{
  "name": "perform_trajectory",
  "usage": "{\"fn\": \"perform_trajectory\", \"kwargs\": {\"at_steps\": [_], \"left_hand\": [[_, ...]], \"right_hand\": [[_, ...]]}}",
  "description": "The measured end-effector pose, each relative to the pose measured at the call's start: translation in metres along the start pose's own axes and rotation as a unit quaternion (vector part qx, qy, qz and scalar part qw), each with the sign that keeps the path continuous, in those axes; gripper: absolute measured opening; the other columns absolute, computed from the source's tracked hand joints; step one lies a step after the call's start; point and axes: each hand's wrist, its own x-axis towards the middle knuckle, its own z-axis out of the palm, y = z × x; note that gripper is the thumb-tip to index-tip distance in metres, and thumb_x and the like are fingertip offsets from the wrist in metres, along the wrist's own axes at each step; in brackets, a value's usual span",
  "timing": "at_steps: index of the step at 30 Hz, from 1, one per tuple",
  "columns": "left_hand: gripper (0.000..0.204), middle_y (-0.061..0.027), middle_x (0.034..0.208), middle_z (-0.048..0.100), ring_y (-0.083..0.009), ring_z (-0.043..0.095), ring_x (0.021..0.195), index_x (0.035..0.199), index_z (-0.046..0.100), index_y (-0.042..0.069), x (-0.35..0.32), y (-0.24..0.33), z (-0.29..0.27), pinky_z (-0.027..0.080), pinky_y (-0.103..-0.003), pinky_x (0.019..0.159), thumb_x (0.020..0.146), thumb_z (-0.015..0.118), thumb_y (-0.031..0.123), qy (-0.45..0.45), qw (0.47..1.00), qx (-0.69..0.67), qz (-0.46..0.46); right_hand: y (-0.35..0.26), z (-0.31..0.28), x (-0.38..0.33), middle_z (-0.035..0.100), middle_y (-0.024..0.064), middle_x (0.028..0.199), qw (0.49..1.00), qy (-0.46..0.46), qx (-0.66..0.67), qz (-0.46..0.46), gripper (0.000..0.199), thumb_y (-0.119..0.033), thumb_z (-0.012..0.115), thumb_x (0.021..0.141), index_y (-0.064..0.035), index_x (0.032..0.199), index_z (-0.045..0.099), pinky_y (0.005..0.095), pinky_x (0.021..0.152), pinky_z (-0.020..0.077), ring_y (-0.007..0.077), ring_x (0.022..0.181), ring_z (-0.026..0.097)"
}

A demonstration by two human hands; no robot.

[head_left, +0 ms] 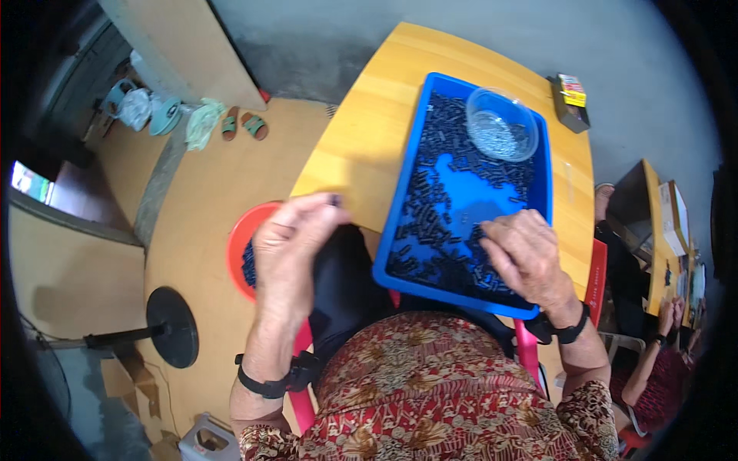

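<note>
My left hand (288,238) is raised left of the table, with thumb and forefinger pinched on a small dark cylindrical piece (336,200). Over the near right part of a blue tray (469,192), my right hand (526,250) has its fingers curled together. Something tiny and dark shows by those fingertips, too small to name. Many short black cylindrical pieces (430,207) are spread over the tray, whose near end reaches over my lap. A clear round tub (470,107) with small shiny metal parts (500,137) stands in the tray's far right corner.
Below my left hand, a red basin (234,238) holds more dark pieces. The yellow table (361,131) carries a dark box (570,115) at its far right. A black round stand base (172,326) and sandals (254,125) are on the floor. Another person (653,369) sits at the right.
</note>
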Motion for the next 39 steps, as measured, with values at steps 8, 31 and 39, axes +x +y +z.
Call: {"fn": "perform_trajectory", "kwargs": {"at_steps": [8,31,39], "left_hand": [[0.026,-0.0082,0.101,0.071,-0.0142,0.065,0.098,0.111,0.067,0.000,0.017,-0.055,-0.184,0.049,-0.035,0.095,0.089,0.072,0.012,0.303,0.925,0.228,-0.005],[0.019,-0.0113,0.098,0.072,-0.0166,0.068,0.095,0.108,0.068,-0.001,-0.010,0.005,-0.013,0.050,-0.028,0.091,0.092,0.063,0.008,-0.078,0.990,0.061,-0.096],[0.022,-0.0103,0.101,0.071,-0.0147,0.066,0.098,0.111,0.068,-0.001,-0.009,0.008,0.041,0.048,-0.027,0.091,0.092,0.064,0.010,-0.196,0.972,0.060,-0.113]], "right_hand": [[0.007,-0.002,0.001,0.065,0.0100,0.084,1.000,-0.019,-0.006,0.014,0.016,-0.003,0.074,0.077,-0.0009,0.090,0.066,0.0378,0.065,0.0461,0.0256,0.073,0.062],[0.092,0.000,0.004,0.067,0.0134,0.100,0.908,-0.373,-0.165,0.095,0.028,-0.006,0.056,0.085,-0.0047,0.111,0.065,0.0433,0.088,0.0485,0.0304,0.099,0.065],[0.094,0.010,-0.003,0.065,0.0154,0.091,0.938,-0.319,-0.100,0.085,0.020,-0.005,0.065,0.078,-0.0022,0.098,0.062,0.0418,0.083,0.0515,0.0337,0.093,0.065]]}}
